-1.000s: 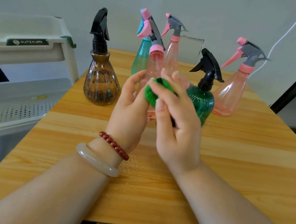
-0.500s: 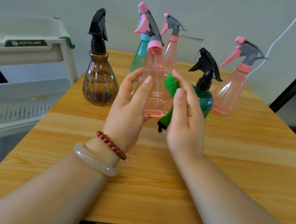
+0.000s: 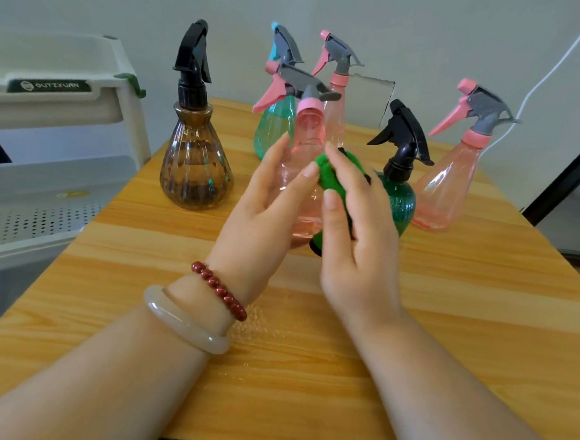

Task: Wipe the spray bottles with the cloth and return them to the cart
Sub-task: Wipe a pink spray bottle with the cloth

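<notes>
head | we see the left hand [image 3: 268, 215] gripping the pink bottle [image 3: 307, 145] above the tabletop's [image 3: 480, 319] middle; the right hand [image 3: 359, 245] pinches the cloth [image 3: 332, 178], moved from the bottle's front to its right side; wiping continues, we judge | bottle base hidden by hands; cart [image 3: 62, 169] cut off left

Around the held bottle [image 3: 306, 145] stood obstacles: a brown bottle [image 3: 196, 172] at ten o'clock, a teal bottle [image 3: 275, 122] and a slim pink bottle [image 3: 335, 120] at twelve, a green bottle [image 3: 398, 200] at three, a wide pink bottle [image 3: 448, 189] at two. The table [image 3: 480, 319] lay open from four to nine, toward the cart [image 3: 61, 183].
</notes>
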Motion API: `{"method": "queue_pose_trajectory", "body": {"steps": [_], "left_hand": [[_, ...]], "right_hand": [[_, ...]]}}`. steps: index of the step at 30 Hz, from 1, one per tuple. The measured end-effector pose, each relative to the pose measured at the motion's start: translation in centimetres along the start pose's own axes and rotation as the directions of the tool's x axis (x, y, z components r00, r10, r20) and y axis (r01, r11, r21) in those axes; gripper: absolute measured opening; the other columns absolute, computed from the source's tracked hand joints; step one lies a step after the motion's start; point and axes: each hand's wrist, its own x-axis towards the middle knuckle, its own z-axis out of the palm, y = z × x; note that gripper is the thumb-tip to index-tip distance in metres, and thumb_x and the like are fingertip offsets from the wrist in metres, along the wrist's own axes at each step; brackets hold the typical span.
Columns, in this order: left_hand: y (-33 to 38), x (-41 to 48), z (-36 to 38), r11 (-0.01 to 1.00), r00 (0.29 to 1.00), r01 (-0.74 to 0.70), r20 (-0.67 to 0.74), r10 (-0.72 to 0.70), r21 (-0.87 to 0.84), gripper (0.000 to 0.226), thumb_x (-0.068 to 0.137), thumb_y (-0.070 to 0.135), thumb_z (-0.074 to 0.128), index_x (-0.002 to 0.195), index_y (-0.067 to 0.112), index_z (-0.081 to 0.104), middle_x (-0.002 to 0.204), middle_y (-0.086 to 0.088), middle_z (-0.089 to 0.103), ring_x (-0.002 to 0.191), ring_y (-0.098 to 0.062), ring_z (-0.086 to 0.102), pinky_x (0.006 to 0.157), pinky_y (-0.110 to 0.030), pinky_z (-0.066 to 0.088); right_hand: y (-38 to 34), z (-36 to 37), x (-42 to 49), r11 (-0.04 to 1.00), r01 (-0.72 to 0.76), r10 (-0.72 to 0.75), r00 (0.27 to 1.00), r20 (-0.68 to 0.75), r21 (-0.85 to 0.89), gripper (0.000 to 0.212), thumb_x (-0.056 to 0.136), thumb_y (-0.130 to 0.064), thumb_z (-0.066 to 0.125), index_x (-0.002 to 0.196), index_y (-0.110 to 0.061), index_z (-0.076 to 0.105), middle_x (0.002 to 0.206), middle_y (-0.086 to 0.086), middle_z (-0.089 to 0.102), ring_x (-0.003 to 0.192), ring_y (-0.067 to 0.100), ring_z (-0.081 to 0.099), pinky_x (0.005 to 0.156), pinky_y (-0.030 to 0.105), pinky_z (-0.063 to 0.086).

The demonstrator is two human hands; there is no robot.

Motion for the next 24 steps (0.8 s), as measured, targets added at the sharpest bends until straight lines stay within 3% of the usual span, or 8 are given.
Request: {"method": "queue_pose_trajectory", "body": {"steps": [3,6,8,13,16,20,22,24], "left_hand": [[0.2,-0.2,0.1,0.998,1.000,-0.029,0.010,0.030,-0.062,0.049,0.102,0.023,0.047,0.149,0.028,0.036,0.115,0.026,0.067,0.106,-0.002,0.066,0.094,-0.056,0.052],[0.2,-0.1,0.2,0.973,1.000,-0.025,-0.007,0.024,-0.231,0.051,0.100,0.026,0.047,0.148,0.030,0.034,0.131,-0.001,0.064,0.116,-0.025,0.065,0.096,-0.053,0.052],[0.0,-0.1,0.5,0.973,1.000,-0.021,-0.022,0.016,-0.230,0.048,0.101,0.025,0.048,0.147,0.031,0.035,0.129,0.002,0.065,0.117,-0.023,0.064,0.096,-0.048,0.053],[-1.0,-0.3,0.3,0.997,0.997,-0.050,-0.056,0.047,-0.063,0.040,0.101,0.024,0.049,0.140,0.031,0.046,0.114,0.029,0.066,0.110,0.004,0.062,0.085,-0.026,0.056],[-0.6,-0.2,0.4,0.996,0.996,-0.083,-0.032,0.083,-0.018,0.047,0.102,0.018,0.046,0.149,0.022,0.038,0.104,0.034,0.067,0.105,0.004,0.065,0.083,-0.030,0.059],[-0.7,0.0,0.5,0.994,0.996,-0.094,-0.017,0.093,-0.048,0.049,0.103,0.015,0.046,0.150,0.021,0.034,0.116,0.033,0.063,0.114,0.000,0.062,0.086,-0.030,0.058],[-0.8,-0.1,0.6,0.992,0.997,-0.065,-0.057,0.059,-0.104,0.045,0.101,0.028,0.051,0.144,0.033,0.041,0.127,0.026,0.060,0.121,-0.001,0.058,0.096,-0.037,0.054],[-1.0,-0.1,0.5,0.992,0.996,-0.040,-0.090,0.029,-0.123,0.050,0.090,0.044,0.059,0.138,0.043,0.046,0.141,0.017,0.053,0.130,-0.006,0.051,0.108,-0.047,0.043]], "right_hand": [[0.0,0.2,0.2,0.998,0.063,-0.063,0.998,-0.021,0.014,0.038,0.103,-0.013,0.042,0.138,-0.004,0.050,0.137,0.004,0.050,0.134,0.005,0.042,0.109,0.017,0.031],[0.1,0.4,0.1,0.977,-0.127,0.144,0.985,-0.090,0.170,0.037,0.106,-0.020,0.035,0.141,-0.016,0.047,0.135,-0.018,0.049,0.130,-0.013,0.040,0.104,0.008,0.030],[0.3,0.4,-0.1,0.967,-0.183,0.201,0.976,-0.085,0.178,0.036,0.107,-0.021,0.034,0.141,-0.020,0.045,0.134,-0.027,0.044,0.128,-0.021,0.035,0.103,0.003,0.027],[-0.4,0.4,-0.3,0.996,0.090,-0.090,0.995,-0.048,0.002,0.037,0.102,-0.012,0.039,0.134,-0.002,0.055,0.140,0.002,0.047,0.137,0.003,0.037,0.112,0.019,0.029],[-0.2,0.3,0.1,0.991,-0.065,0.078,0.991,-0.111,0.119,0.037,0.105,-0.017,0.036,0.136,-0.010,0.054,0.135,-0.011,0.051,0.131,-0.008,0.042,0.106,0.012,0.032],[0.6,0.3,0.0,0.899,-0.354,0.379,0.924,-0.056,0.257,0.035,0.107,-0.024,0.034,0.139,-0.023,0.050,0.126,-0.031,0.050,0.118,-0.025,0.041,0.097,-0.001,0.030],[0.1,0.2,0.0,0.938,-0.228,0.257,0.963,-0.084,0.259,0.037,0.107,-0.021,0.034,0.140,-0.016,0.050,0.136,-0.017,0.050,0.131,-0.010,0.041,0.105,0.009,0.032],[-0.5,0.3,-0.3,0.996,-0.022,0.030,0.996,-0.082,0.088,0.036,0.104,-0.014,0.038,0.135,-0.008,0.054,0.141,-0.003,0.048,0.138,0.007,0.041,0.111,0.021,0.033]]}}
